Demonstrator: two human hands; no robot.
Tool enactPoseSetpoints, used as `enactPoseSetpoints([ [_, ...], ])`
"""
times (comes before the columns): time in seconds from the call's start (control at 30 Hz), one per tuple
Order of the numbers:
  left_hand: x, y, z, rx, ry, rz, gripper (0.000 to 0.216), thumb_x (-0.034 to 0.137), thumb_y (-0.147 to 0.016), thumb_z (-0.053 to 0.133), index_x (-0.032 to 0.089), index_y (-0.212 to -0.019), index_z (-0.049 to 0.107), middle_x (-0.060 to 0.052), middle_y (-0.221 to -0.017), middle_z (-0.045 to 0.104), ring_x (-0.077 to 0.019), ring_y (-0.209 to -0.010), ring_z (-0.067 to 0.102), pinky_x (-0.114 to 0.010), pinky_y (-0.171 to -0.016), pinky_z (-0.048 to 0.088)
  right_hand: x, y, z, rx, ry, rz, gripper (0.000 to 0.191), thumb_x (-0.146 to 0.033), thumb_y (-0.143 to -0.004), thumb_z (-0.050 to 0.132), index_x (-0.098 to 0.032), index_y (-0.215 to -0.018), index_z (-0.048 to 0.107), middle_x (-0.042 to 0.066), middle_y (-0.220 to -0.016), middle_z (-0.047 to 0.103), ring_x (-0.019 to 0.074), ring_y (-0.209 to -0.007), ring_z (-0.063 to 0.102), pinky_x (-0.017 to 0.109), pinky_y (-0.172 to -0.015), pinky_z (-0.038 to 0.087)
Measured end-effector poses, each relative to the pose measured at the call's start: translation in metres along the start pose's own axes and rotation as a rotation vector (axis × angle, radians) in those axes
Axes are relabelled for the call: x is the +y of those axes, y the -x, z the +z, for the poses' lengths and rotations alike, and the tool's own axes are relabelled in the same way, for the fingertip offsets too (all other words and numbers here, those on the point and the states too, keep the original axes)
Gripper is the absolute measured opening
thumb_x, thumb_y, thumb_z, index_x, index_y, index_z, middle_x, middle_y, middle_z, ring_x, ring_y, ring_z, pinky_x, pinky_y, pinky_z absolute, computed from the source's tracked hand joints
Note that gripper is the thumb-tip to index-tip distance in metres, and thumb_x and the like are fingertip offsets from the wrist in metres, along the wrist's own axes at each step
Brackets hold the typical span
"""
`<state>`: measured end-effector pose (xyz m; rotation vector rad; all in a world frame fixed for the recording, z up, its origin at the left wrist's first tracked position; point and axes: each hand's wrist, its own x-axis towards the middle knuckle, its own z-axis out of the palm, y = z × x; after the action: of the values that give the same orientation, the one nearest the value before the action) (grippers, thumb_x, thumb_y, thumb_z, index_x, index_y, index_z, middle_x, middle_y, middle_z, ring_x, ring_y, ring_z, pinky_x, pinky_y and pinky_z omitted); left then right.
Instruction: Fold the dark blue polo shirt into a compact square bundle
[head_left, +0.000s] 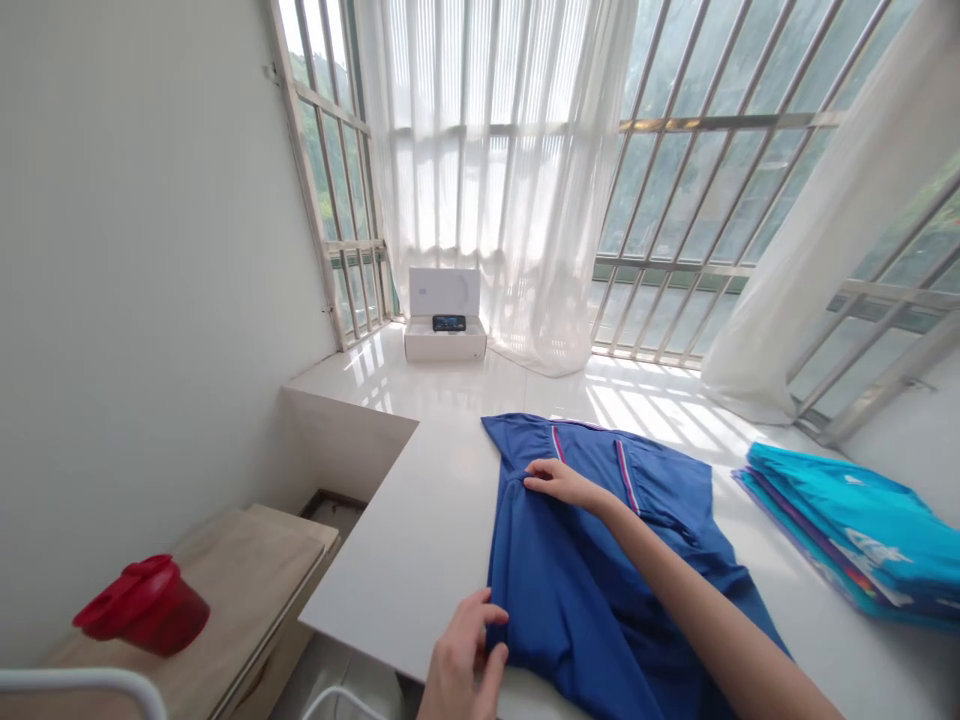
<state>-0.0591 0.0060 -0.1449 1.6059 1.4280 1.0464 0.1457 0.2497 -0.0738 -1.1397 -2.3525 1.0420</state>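
Note:
A blue garment (577,570) lies spread on the white tabletop (405,540), with white, red and dark stripes of trim near its far end. I cannot tell its exact kind. My left hand (465,650) is closed on the garment's near left corner, thumb and fingers pinching the cloth at the table's front edge. Farther up the same left side, my right hand (559,482) pinches a fold of the fabric, and its forearm crosses over the garment. Part of the cloth is hidden under that forearm.
A stack of folded turquoise and purple clothes (862,535) sits at the right. An open white box (445,345) with a phone (449,323) stands by the curtained, barred window. A red bucket-like container (146,605) rests on a lower wooden surface (247,580) at left.

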Motion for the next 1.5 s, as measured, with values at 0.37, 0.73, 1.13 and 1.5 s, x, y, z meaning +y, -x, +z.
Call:
enactPoseSetpoints([
  [0.37,0.064,-0.036,-0.032,0.027,-0.328,0.052,0.027,0.032,-0.091,0.050,0.026,-0.113,0.064,-0.013,-0.147,0.047,-0.0322,-0.126,0.055,-0.049,-0.102,0.048,-0.022,0.028,-0.006,0.220,0.090,-0.168,0.035,-0.037,-0.089,0.059,-0.021,-0.119,0.060,0.012,-0.122,0.061,0.0242,-0.114,0.058,0.042,-0.103,0.044],
  [0.73,0.113,-0.171,-0.013,-0.285,-0.744,0.275,0.037,0.014,-0.086,0.045,0.018,-0.115,0.066,-0.012,-0.121,0.067,-0.0265,-0.118,0.056,-0.042,-0.107,0.043,0.044,0.230,-0.111,0.610,0.058,0.164,0.028,-0.041,-0.093,0.049,-0.020,-0.096,0.067,0.007,-0.088,0.072,0.0195,-0.072,0.063,0.033,-0.065,0.051],
  [1.13,0.103,-0.202,0.010,-0.543,-0.751,0.325,0.040,0.036,-0.082,0.060,0.022,-0.119,0.066,-0.009,-0.122,0.066,-0.0275,-0.117,0.056,-0.039,-0.106,0.040,0.067,0.255,-0.084,0.236,0.178,0.110,0.052,-0.014,-0.076,0.058,-0.026,-0.126,0.064,0.007,-0.131,0.062,0.0267,-0.113,0.061,0.039,-0.098,0.047],
  [1.5,0.077,-0.198,0.005,-0.439,-0.752,0.420,0.029,0.044,-0.089,0.061,0.022,-0.107,0.070,-0.008,-0.103,0.068,-0.0256,-0.100,0.060,-0.038,-0.093,0.044,0.071,0.252,-0.077,0.314,0.131,0.166,0.023,-0.041,-0.090,0.059,-0.023,-0.094,0.074,0.006,-0.091,0.065,0.0187,-0.076,0.060,0.032,-0.071,0.049],
])
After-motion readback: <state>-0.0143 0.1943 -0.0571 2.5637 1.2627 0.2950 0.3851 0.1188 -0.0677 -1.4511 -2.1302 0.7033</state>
